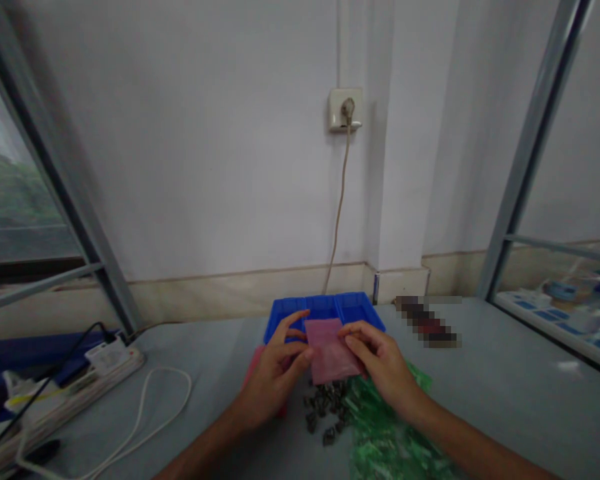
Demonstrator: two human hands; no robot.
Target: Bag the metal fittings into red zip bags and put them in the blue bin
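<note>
A small pink bag [333, 353] is held up between the two hands, above the worktop [220, 360] and just in front of a blue tray [360, 311]. The right hand [385, 363] has its thumb and index finger closed on the bag's upper right side. The left hand [273, 373] is at the bag's left edge: its index finger stretches up and away from the thumb, while the thumb and another finger come close together beside the edge. Whether these left fingers [291, 323] grip the bag or only touch it, I cannot tell.

Below the bag, a loose group of small dark metal pieces [325, 403] lies on the worktop. To the right of them, partly under the right forearm, is a crumpled green plastic bag [380, 433]. Something pink [253, 367] shows behind the left hand, mostly hidden by it. The tray shows compartments side by side, its front partly covered by the hands and the pink bag.

Farther out, a pixelated object [427, 325] sits right of the tray. On the left lie a looped white cable [143, 407] and a power strip [80, 393] with a white adapter [107, 357] plugged in. On the wall [220, 133] behind, a cord [341, 193] hangs from a plug in a socket [336, 100].
</note>
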